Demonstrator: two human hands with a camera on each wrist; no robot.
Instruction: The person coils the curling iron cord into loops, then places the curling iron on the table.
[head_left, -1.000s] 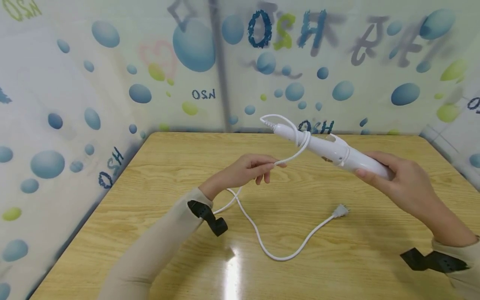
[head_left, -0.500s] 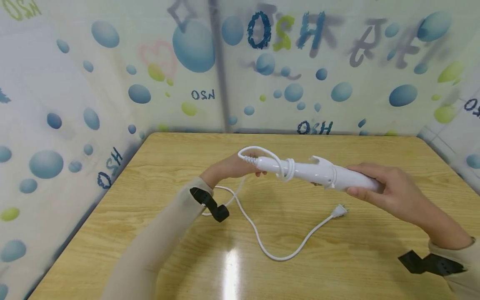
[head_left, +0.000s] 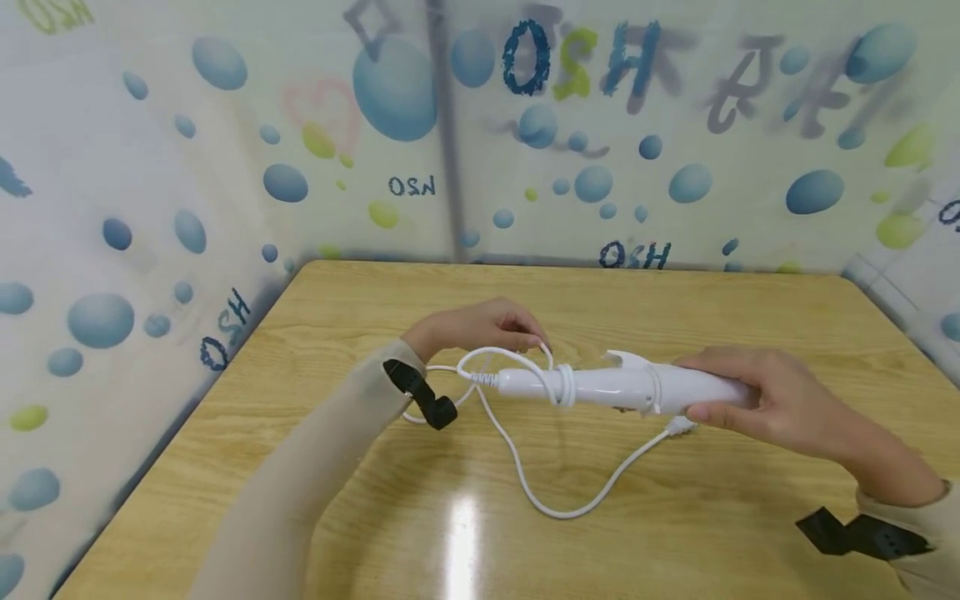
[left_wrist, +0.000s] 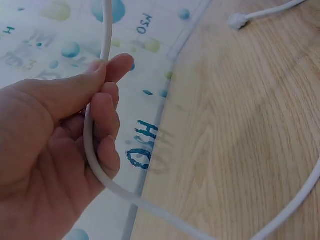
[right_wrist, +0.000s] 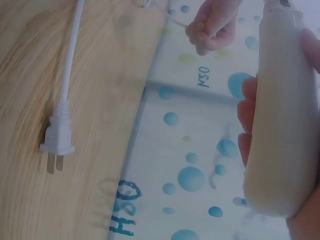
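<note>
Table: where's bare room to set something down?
Bare: the table at the back, between the wall and the left hand and right hand; front right, between the cord and right sleeve. Crowded: the middle, with hands and wand overhead, cord and plug beneath.

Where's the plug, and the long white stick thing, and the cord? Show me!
Plug [right_wrist: 58,134]: right wrist view, middle of its white body.
White stick [head_left: 617,388]: head view, middle of its barrel.
Cord [left_wrist: 90,145]: left wrist view, on its curved stretch.
</note>
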